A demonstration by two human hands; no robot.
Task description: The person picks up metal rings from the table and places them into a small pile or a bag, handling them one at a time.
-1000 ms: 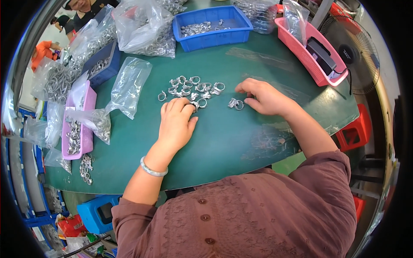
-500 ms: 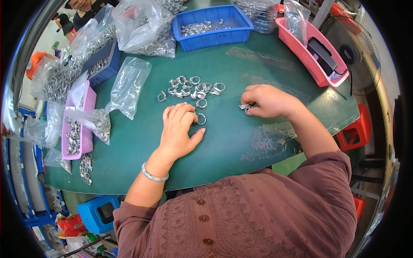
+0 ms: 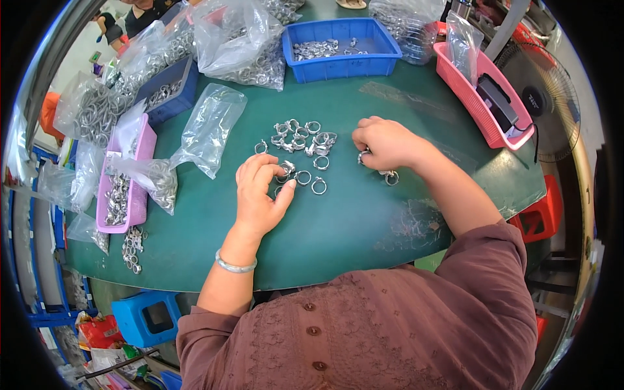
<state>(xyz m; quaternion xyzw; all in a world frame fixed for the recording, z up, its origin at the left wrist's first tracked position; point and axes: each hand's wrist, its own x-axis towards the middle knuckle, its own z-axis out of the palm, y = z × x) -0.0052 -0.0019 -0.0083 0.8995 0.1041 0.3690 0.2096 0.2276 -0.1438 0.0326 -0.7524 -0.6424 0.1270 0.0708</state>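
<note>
Left hand [image 3: 260,188]: pinching a small silver metal clamp ring [image 3: 286,168] beside the loose ring pile [image 3: 300,135].
Right hand [image 3: 385,143]: closing around several rings.
Risk: rings may be slipping from the overfull right hand.

The person wears a loose, brownish-mauve top [image 3: 390,325] with a textured knit pattern and a row of small round buttons [image 3: 313,330] down the front. Just behind the left hand [image 3: 260,192], a thin silver bangle [image 3: 235,265] circles the wrist; the right hand [image 3: 385,143] is bare.

Small round silvery metal clamps [image 3: 302,140] gleam at frame centre on the dark green flat tabletop [image 3: 364,214]; a bright blue rectangular plastic tray [image 3: 341,49] sits upper centre; a pink plastic basket [image 3: 478,97] upper right; a lilac-pink plastic tray [image 3: 123,175] at left; the sleeve [image 3: 416,312] at the bottom is dusky mauve with an embroidered pattern.
</note>
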